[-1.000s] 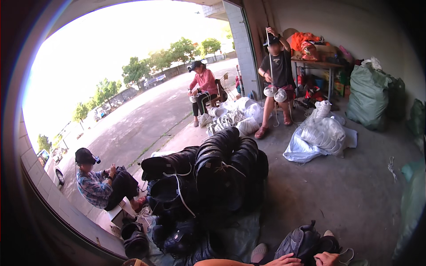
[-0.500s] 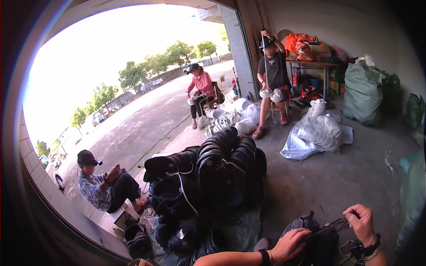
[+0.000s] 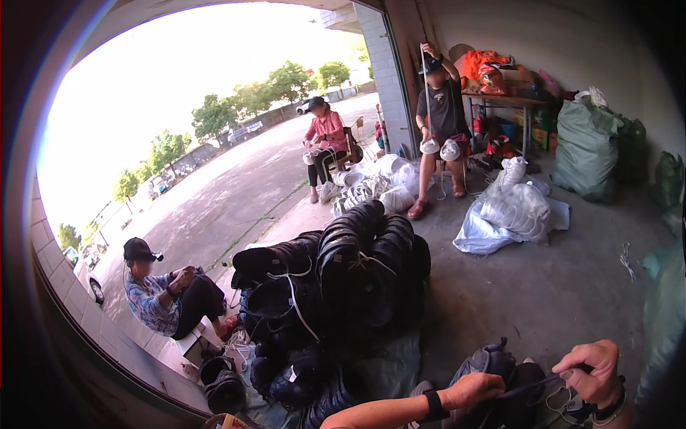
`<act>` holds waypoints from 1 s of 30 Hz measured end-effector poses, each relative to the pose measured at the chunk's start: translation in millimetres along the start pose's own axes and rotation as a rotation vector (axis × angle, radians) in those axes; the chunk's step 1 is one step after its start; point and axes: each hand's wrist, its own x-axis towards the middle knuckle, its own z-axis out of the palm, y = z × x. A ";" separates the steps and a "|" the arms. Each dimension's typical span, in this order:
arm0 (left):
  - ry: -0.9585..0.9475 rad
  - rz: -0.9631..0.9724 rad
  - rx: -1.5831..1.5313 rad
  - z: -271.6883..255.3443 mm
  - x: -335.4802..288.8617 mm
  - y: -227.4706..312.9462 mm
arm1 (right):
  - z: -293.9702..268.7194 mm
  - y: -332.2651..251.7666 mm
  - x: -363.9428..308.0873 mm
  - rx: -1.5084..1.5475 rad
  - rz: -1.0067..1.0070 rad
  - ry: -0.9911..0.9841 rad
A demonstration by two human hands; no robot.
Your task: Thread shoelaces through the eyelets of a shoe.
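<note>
At the lower right, a thin dark strap (image 3: 532, 387) is stretched between my two hands. My left hand (image 3: 473, 390) is closed, fingers curled on the strap's left end, with a black band round the wrist. Opposite it, my right hand (image 3: 589, 370) pinches the other end, thumb and fingers together; a dark band and a bracelet circle that wrist. Just behind and beneath my left hand rests a dark grey, rounded fabric piece (image 3: 493, 360), partly covered; its kind is unclear. A thin white cord (image 3: 556, 407) hangs in loops beside my right wrist.
Stacks of nested black caps (image 3: 350, 250), tied with white cord, rise ahead on a greenish sheet (image 3: 400, 365). One person (image 3: 161, 293) sits at left; two others (image 3: 329, 139) sit farther back, among white bundles (image 3: 518, 211). Green sacks (image 3: 586, 150) stand at right, near a cluttered table (image 3: 511, 100).
My left hand has closed and shifted slightly; my right hand has come lower. The dark strap, bunched before, is now drawn out taut between them.
</note>
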 end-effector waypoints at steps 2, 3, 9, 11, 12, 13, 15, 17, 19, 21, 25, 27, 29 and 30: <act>-0.085 0.063 0.035 -1.9 2.6 -4.0 | 2.2 -0.7 2.1 -0.072 -0.005 -0.035; -0.083 0.052 0.050 -2.5 4.1 -5.7 | 2.7 -1.3 2.9 -0.100 -0.074 -0.036; -0.211 0.002 0.171 -1.8 14.4 -11.7 | 5.0 -6.1 2.6 -0.214 -0.108 -0.123; -0.234 0.058 0.161 -2.1 16.8 -13.5 | 6.4 -7.8 3.3 -0.222 -0.145 -0.133; -0.236 0.047 0.179 -1.6 17.5 -14.2 | 6.9 -9.4 3.7 -0.222 -0.144 -0.133; -0.265 0.088 0.227 -1.1 18.2 -14.8 | 7.7 -11.3 4.2 -0.230 -0.162 -0.139; -0.291 0.131 0.275 -0.2 19.5 -15.7 | 7.7 -16.6 5.7 -0.238 -0.179 -0.146; -0.415 0.163 0.335 0.8 20.2 -15.4 | 5.3 -23.0 7.5 -0.269 -0.155 -0.290; -0.438 0.120 0.384 1.5 19.3 -13.8 | 7.6 -24.7 10.0 -0.267 -0.189 -0.273; -0.454 0.110 0.414 1.7 16.5 -10.6 | 8.6 -25.8 11.4 -0.264 -0.222 -0.256; -0.189 0.122 0.348 3.8 6.9 -2.2 | 9.1 -24.5 11.6 -0.267 -0.221 -0.265; -0.160 0.113 0.393 4.2 4.9 0.9 | 9.0 -23.7 11.2 -0.264 -0.224 -0.270; -0.160 0.031 0.389 4.3 5.2 2.6 | 8.7 -23.1 11.3 -0.258 -0.243 -0.259; -0.163 0.031 0.389 4.1 5.6 2.7 | 8.3 -22.9 11.5 -0.258 -0.241 -0.257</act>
